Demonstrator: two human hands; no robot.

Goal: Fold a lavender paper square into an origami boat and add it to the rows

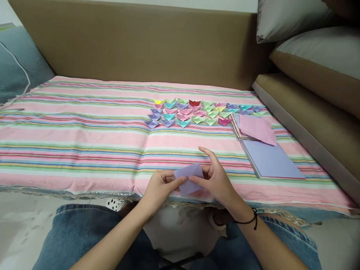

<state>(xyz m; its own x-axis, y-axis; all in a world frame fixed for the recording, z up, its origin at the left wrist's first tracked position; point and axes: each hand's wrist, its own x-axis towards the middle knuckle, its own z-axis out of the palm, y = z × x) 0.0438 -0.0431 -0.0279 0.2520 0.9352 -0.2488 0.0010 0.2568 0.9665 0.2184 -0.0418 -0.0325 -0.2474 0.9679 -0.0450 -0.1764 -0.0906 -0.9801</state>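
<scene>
At the far left, a white cable (21, 68) curves across blue-grey fabric (14, 54) beside the striped cloth (79, 139). The left forearm angles forward and inward from below, bringing the left hand (160, 183) to the cloth's near edge. Its thumb lies on top of the paper and its fingers curl under the left side, pinching it.

The paper (191, 185) sits between the two hands, just above the cloth's near edge: light purple, folded small, with straight slanting edges and a corner pointing up. Beyond it, folded paper boats (183, 111) stand in close rows of purple, pink, green, turquoise, yellow and red.

The right hand (218, 177) grips the paper's right side, thumb pointing left across it, index finger raised clear, the other fingers bent behind. A black cord bracelet (248, 221) circles that wrist. Farther right lie a pink sheet (258, 129) and a lilac paper stack (273, 160), near brown-and-grey cushions (319, 116).
</scene>
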